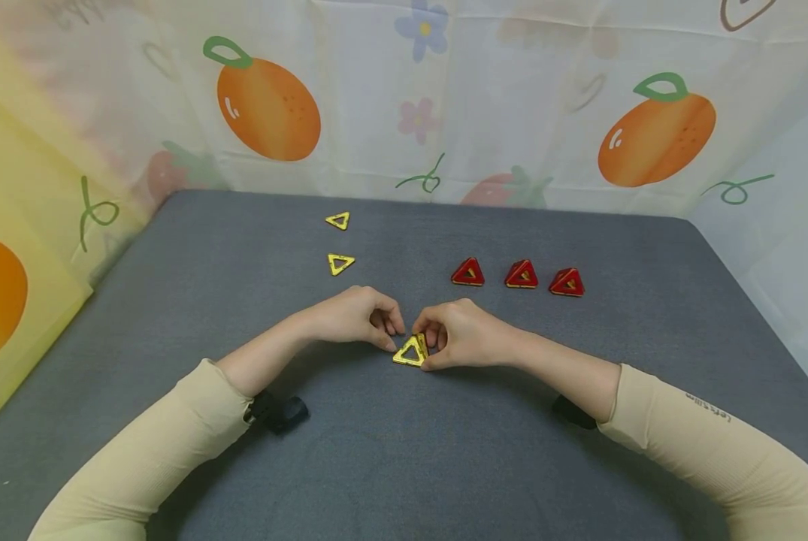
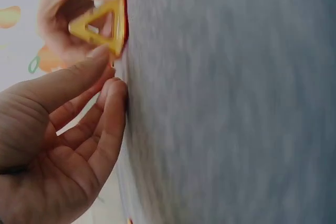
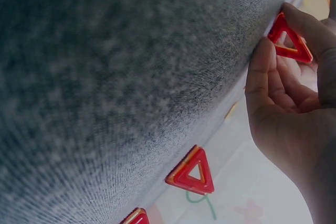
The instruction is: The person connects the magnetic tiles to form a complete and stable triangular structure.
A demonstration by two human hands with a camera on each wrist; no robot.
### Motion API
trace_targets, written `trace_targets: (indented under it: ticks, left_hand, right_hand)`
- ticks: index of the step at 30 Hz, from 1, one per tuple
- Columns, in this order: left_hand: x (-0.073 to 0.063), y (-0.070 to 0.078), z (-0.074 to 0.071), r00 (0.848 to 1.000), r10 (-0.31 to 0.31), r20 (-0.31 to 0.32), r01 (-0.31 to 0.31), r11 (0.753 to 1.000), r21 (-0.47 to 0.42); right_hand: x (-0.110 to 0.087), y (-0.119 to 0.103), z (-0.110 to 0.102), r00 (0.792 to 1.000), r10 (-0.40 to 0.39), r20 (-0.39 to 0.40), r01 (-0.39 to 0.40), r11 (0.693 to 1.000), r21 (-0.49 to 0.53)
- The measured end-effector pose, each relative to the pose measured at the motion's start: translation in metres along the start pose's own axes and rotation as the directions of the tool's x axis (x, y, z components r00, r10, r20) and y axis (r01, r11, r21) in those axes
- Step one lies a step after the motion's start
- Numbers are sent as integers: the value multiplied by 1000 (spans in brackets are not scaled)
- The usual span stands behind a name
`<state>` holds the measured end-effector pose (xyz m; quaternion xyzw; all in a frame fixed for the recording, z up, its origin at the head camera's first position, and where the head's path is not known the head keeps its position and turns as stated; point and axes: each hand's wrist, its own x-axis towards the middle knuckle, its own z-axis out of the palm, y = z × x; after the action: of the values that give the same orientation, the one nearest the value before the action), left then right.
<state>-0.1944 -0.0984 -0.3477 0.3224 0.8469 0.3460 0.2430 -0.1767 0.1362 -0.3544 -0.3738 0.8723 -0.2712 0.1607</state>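
Observation:
Between my hands, a small pyramid (image 1: 411, 352) of triangular magnetic tiles stands on the grey table (image 1: 404, 451). A yellow face shows in the head and left wrist views, a red one in the right wrist view. My right hand (image 1: 474, 334) pinches it at the base, thumb at the near corner and index finger at the far one. On the other side my left hand (image 1: 356, 319) has its thumb tip right at the pyramid's left corner, its other fingers loosely bent behind and holding nothing.
Three red pyramids, the left one (image 1: 467, 272), the middle one (image 1: 522, 274) and the right one (image 1: 567, 282), stand in a row beyond my right hand. Flat at the back left lie two yellow triangle tiles, a nearer one (image 1: 340, 264) and a farther one (image 1: 338, 220). Printed cloth (image 1: 363, 98) hangs behind.

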Motion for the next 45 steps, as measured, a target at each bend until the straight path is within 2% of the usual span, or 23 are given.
trace_targets:
  ticks: [5,9,14,17,19,22,26,35,45]
  left_hand:
    - [-5,-8,-17,994,-17,-109,18,1000,10]
    - [-8,-16,-33,971,-77,-225,84,996,22]
    - [-12,-33,-52,917,-192,-350,201,979,-11]
    - [-15,-48,-59,873,-263,-411,262,963,-62]
    - [-17,-58,-62,847,-313,-430,299,949,-101]
    - [-19,-68,-64,827,-372,-421,342,928,-148]
    - [-18,-74,-65,828,-399,-393,363,917,-166]
    - [-11,-76,-64,842,-390,-373,371,920,-124]
    - [-11,-76,-63,848,-357,-391,360,930,-68]
  right_hand:
    - [-1,0,0,1000,6,-4,-6,1000,0]
    - [-1,-1,0,1000,9,-2,-9,1000,5]
    - [-2,-1,0,1000,10,0,-10,1000,11]
    - [-2,-2,0,1000,8,-1,-8,1000,15]
    - [-2,-2,0,1000,8,-1,-8,1000,17]
    - [-2,-2,1,1000,10,0,-10,1000,15]
    - [-2,-2,1,1000,16,2,-16,1000,12]
    - [-2,-1,0,1000,17,-1,-17,1000,8]
    - [-2,0,0,1000,15,0,-15,1000,13]
